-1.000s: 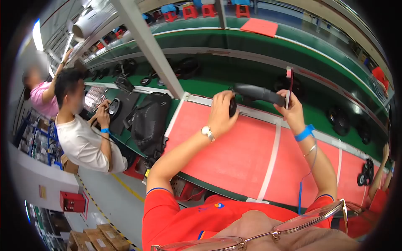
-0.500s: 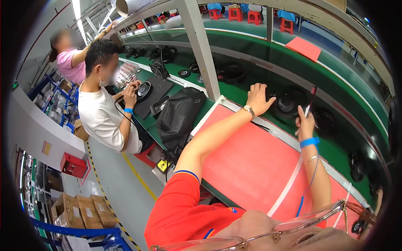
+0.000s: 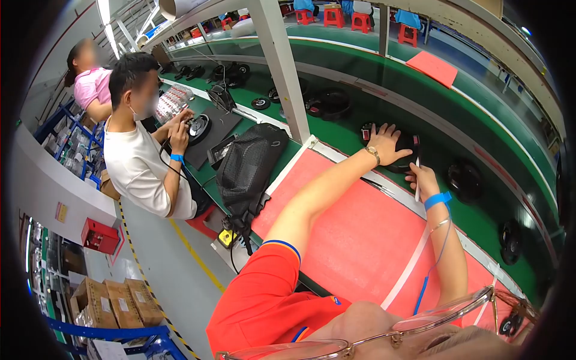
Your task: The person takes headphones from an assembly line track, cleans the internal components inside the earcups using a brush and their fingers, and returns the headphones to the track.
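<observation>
My left hand [image 3: 384, 146] lies with fingers spread over a black round part [image 3: 401, 163] on the green conveyor belt, hiding much of it. A small dark piece with a red mark [image 3: 365, 132] shows beside its fingertips. My right hand [image 3: 425, 182], with a blue wrist strap [image 3: 438, 200], is closed around a slim white pen-like tool [image 3: 417, 191]. The tool stands nearly upright by the right edge of the black part. Its upper end looks dark and reddish; whether it touches the part I cannot tell.
A red mat [image 3: 354, 225] covers the bench before me. More black round parts [image 3: 464, 180] lie along the belt. A grey post [image 3: 279, 72] rises at its near edge. Left, a black mesh bag [image 3: 251, 162] lies near a seated co-worker [image 3: 147, 150] handling a round part.
My left hand has moved right and down onto the black part, with fingers spread wider. My right hand and the tool have shifted left towards it. The belt parts have moved slightly.
</observation>
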`<state>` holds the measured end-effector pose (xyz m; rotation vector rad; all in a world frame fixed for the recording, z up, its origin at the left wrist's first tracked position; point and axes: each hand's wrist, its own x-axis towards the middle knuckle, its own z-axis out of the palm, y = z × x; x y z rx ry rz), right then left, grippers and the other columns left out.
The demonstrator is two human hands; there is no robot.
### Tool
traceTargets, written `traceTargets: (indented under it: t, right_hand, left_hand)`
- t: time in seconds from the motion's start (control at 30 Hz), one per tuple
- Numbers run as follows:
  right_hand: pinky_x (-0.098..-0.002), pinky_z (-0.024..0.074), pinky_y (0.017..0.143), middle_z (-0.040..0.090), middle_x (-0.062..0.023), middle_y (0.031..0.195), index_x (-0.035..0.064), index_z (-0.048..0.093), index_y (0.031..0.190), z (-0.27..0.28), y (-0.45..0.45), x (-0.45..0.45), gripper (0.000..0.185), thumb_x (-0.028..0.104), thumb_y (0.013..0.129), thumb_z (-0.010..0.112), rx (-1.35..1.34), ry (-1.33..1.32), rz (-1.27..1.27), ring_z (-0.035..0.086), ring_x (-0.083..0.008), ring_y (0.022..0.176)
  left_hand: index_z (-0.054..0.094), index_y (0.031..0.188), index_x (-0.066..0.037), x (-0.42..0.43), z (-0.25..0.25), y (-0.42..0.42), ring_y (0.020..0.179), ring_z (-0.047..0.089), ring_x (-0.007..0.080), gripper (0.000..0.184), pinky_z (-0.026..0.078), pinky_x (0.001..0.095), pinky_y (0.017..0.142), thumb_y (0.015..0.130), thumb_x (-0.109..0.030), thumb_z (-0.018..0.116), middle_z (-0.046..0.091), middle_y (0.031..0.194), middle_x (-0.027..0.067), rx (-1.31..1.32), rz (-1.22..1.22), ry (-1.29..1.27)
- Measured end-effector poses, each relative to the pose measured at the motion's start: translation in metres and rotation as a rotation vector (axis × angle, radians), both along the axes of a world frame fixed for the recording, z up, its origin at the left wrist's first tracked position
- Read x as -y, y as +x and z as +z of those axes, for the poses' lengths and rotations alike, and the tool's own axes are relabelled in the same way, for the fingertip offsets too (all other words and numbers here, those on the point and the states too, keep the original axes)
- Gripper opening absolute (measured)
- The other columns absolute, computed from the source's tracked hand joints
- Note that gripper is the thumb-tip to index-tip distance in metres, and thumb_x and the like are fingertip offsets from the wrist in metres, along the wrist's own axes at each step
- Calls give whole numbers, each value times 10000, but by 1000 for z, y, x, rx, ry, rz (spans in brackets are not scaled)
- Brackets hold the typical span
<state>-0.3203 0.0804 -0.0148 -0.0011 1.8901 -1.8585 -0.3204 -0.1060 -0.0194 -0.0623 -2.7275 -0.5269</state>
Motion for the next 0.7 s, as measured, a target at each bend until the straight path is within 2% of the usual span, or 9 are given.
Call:
traceTargets:
  t: [0.07,0.17,0.23,0.33,0.37,0.43,0.47,0.57,0.7]
  right_hand:
    - [-233,378,443,594,-64,838,-24,579,1011,2,2,-7,225,187,936,583,-82,123,63,544,-113,623]
    - [-223,366,441,555,-33,801,-33,586,1012,2,7,-10,237,182,915,604,-168,245,50,529,-94,655]
    - [-218,364,435,534,-22,805,-37,573,1068,0,6,-14,256,156,903,606,-129,237,34,532,-93,680]
    - [-240,375,457,562,-68,907,-62,467,1267,-1,7,-16,471,123,864,625,-75,32,-69,544,-118,729]
    - [-240,375,457,562,-68,907,-62,467,1267,1,8,-15,471,123,864,625,-71,31,-80,544,-118,729]
    - [-237,372,463,561,-78,953,-59,431,1315,4,9,-15,519,96,855,617,-101,16,-92,544,-118,759]
    - [-209,372,485,551,-42,960,-6,456,1299,6,13,-13,468,107,872,611,-162,80,-118,525,-98,788]
    - [-223,380,526,566,-45,1026,7,446,1324,2,15,-15,507,101,855,614,-171,111,-134,527,-109,810]
    - [-239,393,558,576,-47,1069,22,453,1320,0,24,-20,516,102,839,622,-234,139,-144,534,-117,822]
  left_hand:
    - [487,1341,-4,-5,-6,6,1380,301,358,788,160,573,1133,861,-629,486,385,1452,214,-84,-27,-93]
    - [483,1343,-14,-1,-1,15,1389,291,352,696,141,595,1131,900,-550,482,354,1470,217,-170,-51,-32]
    - [530,1278,-11,15,5,16,1335,361,357,592,244,531,1094,895,-462,534,445,1401,216,-255,-21,41]
    - [576,1158,-1,54,-6,5,1249,416,339,502,312,529,999,891,-423,539,493,1334,199,-367,305,-19]
    - [580,1143,-14,73,-16,-2,1231,423,328,462,329,522,970,892,-400,543,498,1319,190,-356,450,-125]
    - [576,1150,-33,101,-12,1,1233,405,370,474,336,516,969,839,-390,602,482,1324,189,-186,706,-153]
    - [568,1166,-44,117,-16,-1,1232,399,391,497,331,526,980,807,-380,636,467,1336,199,-96,777,-156]
    - [636,1148,-170,142,-19,15,1323,313,445,443,295,581,1034,755,-358,714,433,1375,221,-28,696,-94]
    - [685,1077,-218,154,-23,16,1341,288,461,367,273,608,1049,742,-350,756,452,1377,202,-40,593,-64]
